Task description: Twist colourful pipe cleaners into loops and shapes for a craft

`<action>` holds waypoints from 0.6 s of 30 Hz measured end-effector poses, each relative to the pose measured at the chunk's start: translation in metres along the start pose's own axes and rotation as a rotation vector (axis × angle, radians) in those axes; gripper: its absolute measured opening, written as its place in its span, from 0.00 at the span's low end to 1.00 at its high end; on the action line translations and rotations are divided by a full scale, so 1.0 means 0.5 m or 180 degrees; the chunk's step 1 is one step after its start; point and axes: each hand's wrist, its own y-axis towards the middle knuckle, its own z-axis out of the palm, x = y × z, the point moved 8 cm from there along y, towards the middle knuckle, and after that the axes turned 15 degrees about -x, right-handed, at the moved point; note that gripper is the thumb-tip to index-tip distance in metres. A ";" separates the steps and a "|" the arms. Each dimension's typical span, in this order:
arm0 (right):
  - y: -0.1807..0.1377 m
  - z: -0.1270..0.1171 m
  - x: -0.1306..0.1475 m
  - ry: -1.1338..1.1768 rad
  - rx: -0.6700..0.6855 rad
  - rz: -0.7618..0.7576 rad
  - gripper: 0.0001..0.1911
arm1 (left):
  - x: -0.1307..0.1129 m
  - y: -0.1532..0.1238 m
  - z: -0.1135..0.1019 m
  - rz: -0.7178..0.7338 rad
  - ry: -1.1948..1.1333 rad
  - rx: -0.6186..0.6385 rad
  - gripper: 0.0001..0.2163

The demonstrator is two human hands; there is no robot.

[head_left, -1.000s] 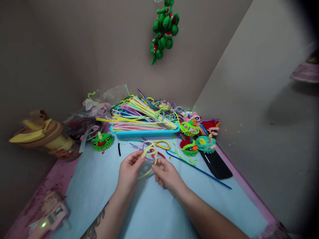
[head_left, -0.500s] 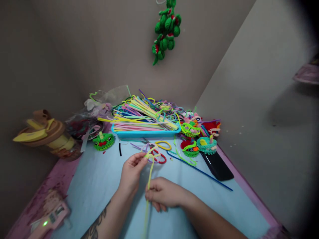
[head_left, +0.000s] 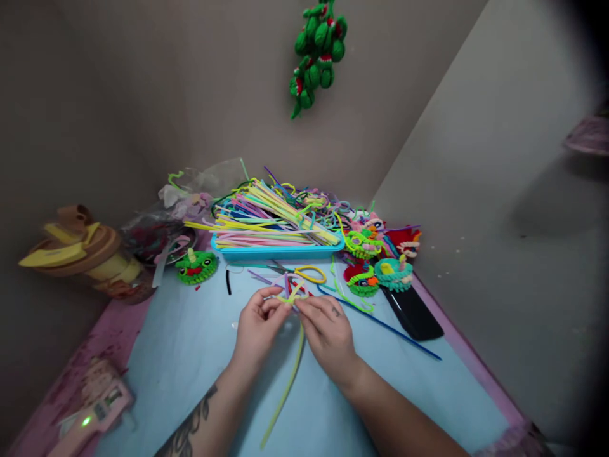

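Fingers of my left hand (head_left: 261,319) pinch a yellow pipe cleaner (head_left: 294,379) near its bent upper end. My right hand (head_left: 328,330) meets it from the right, its thumb and fingertips closed on the same pipe cleaner close to the left fingertips. The long tail hangs down toward me and curves left. Short yellow ends stick up above the fingertips, crossing in front of lilac pipe cleaner pieces (head_left: 259,277). Just behind lie scissors with yellow handles (head_left: 311,274) and a red-handled tool, mostly hidden by my hands.
A blue tray (head_left: 285,252) heaped with pipe cleaners stands at the back. Fuzzy figures (head_left: 361,282) and a black phone-like slab (head_left: 416,314) are at right, beside a dark blue pipe cleaner (head_left: 385,327). A green figure (head_left: 197,268), a lidded cup (head_left: 104,260) and a glue gun (head_left: 98,412) are left.
My right hand has moved up from the hanging tail to the bent end, beside my left fingertips. The tail now swings free and curves toward the lower left.
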 end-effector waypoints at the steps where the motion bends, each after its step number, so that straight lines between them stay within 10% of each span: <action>1: 0.000 -0.001 0.001 -0.0031 -0.0022 -0.0023 0.17 | 0.001 -0.001 0.002 -0.0002 0.0004 0.0022 0.17; 18: 0.002 -0.006 -0.003 -0.0205 -0.0080 -0.0050 0.19 | -0.009 -0.003 0.005 -0.0018 -0.0027 0.0142 0.24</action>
